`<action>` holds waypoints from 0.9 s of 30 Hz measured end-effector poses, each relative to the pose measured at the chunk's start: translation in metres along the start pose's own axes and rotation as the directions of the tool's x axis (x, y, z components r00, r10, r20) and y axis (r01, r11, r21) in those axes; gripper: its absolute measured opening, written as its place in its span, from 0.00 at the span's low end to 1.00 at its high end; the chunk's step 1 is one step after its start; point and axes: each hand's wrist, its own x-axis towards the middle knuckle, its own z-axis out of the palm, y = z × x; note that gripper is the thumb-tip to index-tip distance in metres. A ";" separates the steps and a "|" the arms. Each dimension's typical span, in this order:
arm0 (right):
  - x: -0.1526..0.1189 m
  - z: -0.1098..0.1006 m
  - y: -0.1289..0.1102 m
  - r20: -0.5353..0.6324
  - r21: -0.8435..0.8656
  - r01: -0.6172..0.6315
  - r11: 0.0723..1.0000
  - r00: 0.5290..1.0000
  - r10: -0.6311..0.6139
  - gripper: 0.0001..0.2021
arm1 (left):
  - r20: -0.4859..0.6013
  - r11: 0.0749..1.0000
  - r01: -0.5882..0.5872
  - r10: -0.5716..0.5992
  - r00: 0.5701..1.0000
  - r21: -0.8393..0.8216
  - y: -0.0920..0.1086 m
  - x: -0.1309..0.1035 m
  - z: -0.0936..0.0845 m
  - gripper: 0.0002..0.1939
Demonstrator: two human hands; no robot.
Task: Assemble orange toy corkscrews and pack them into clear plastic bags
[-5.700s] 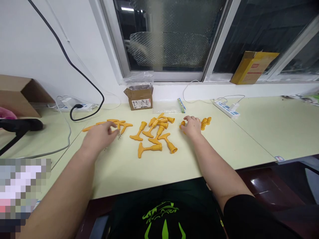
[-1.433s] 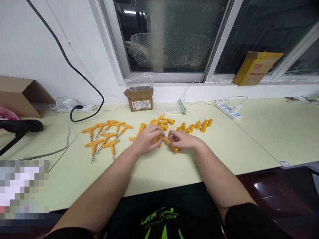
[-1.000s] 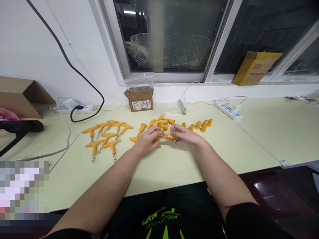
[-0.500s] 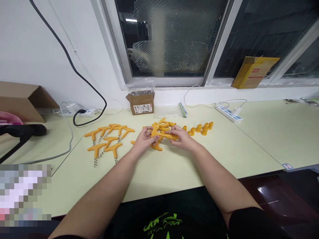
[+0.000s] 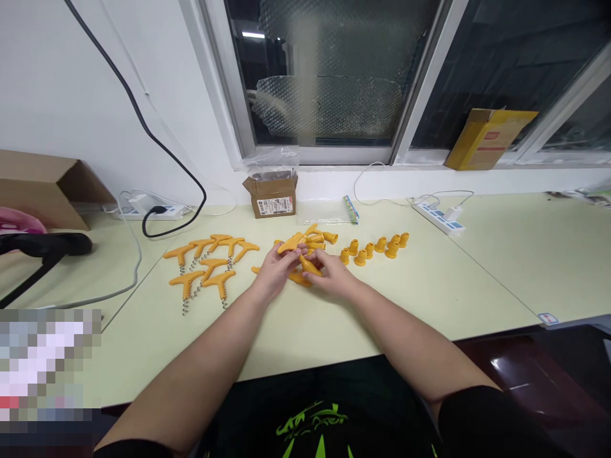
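Observation:
My left hand (image 5: 273,272) grips the T-shaped handle of a yellow corkscrew (image 5: 290,243). The fingers of my right hand (image 5: 333,275) are closed around the yellow ribbed sleeve (image 5: 310,266) at its other end; the metal screw is not visible. Beneath and behind my hands lie more yellow corkscrews (image 5: 316,239), some with sleeves on, partly hidden. On the left, several corkscrews (image 5: 221,281) lie with their spiral screws bare. To the right of my right hand, several loose yellow sleeves (image 5: 361,257) stand upright on the table.
A small cardboard box (image 5: 273,196) and a clear plastic bag (image 5: 322,213) lie at the back of the pale table (image 5: 420,312). Power strips (image 5: 438,217) with cables run along the wall. A black cable (image 5: 191,181) hangs at left. A yellow carton (image 5: 489,140) leans on the window.
The held corkscrew has turned: its handle now points more sideways and the sleeve tilts down to the right. My right hand has moved left and slightly down, uncovering more loose sleeves.

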 end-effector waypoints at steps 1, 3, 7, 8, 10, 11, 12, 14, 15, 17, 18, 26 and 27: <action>0.000 0.001 0.001 0.019 0.131 -0.038 0.991 0.999 0.036 0.15 | 0.024 1.000 0.008 -0.008 1.000 -0.001 0.001 0.000 -0.001 0.24; 0.002 0.000 0.004 0.079 0.339 -0.121 0.933 0.992 0.100 0.16 | 0.069 1.000 0.016 -0.015 0.997 -0.005 0.002 0.000 -0.002 0.26; 0.003 -0.007 0.006 0.055 0.291 -0.101 0.952 0.995 0.088 0.17 | 0.042 1.000 -0.017 0.018 0.999 -0.012 0.000 0.000 -0.001 0.28; 0.002 -0.009 0.005 0.004 0.179 -0.055 0.982 0.998 0.055 0.16 | 0.022 0.999 -0.037 0.037 0.999 -0.008 -0.001 0.000 0.000 0.29; 0.001 -0.011 0.002 -0.077 -0.079 0.017 0.997 0.997 -0.023 0.12 | -0.030 0.994 -0.103 0.104 0.994 0.018 -0.002 0.001 0.003 0.31; 0.000 -0.011 0.001 -0.099 -0.185 0.035 0.982 0.994 -0.054 0.10 | -0.062 0.988 -0.146 0.148 0.987 0.041 -0.001 0.001 0.004 0.30; 0.000 -0.011 0.000 -0.113 -0.261 0.046 0.964 0.991 -0.078 0.09 | -0.100 0.979 -0.194 0.200 0.975 0.069 0.001 0.001 0.004 0.30; -0.001 -0.011 -0.001 -0.128 -0.337 0.051 0.940 0.987 -0.100 0.08 | -0.177 0.947 -0.290 0.312 0.933 0.140 0.009 0.003 0.002 0.29; -0.001 -0.012 0.000 -0.135 -0.351 0.044 0.935 0.986 -0.097 0.08 | -0.206 0.927 -0.328 0.363 0.909 0.183 0.015 0.003 0.000 0.29; 0.000 -0.016 0.002 -0.150 -0.365 0.011 0.931 0.986 -0.071 0.08 | -0.230 0.883 -0.367 0.437 0.870 0.292 0.030 0.004 -0.009 0.28; 0.000 -0.020 0.004 -0.159 -0.370 -0.007 0.929 0.986 -0.056 0.08 | -0.226 0.862 -0.359 0.453 0.862 0.357 0.038 0.004 -0.015 0.27; 0.002 -0.043 0.017 -0.247 -0.506 -0.029 0.862 0.962 -0.113 0.11 | -0.318 0.371 0.167 0.395 0.862 0.913 0.106 -0.033 -0.082 0.19; 0.003 -0.043 0.017 -0.256 -0.523 -0.039 0.851 0.960 -0.113 0.11 | -0.355 0.307 0.248 0.368 0.859 0.919 0.115 -0.040 -0.093 0.18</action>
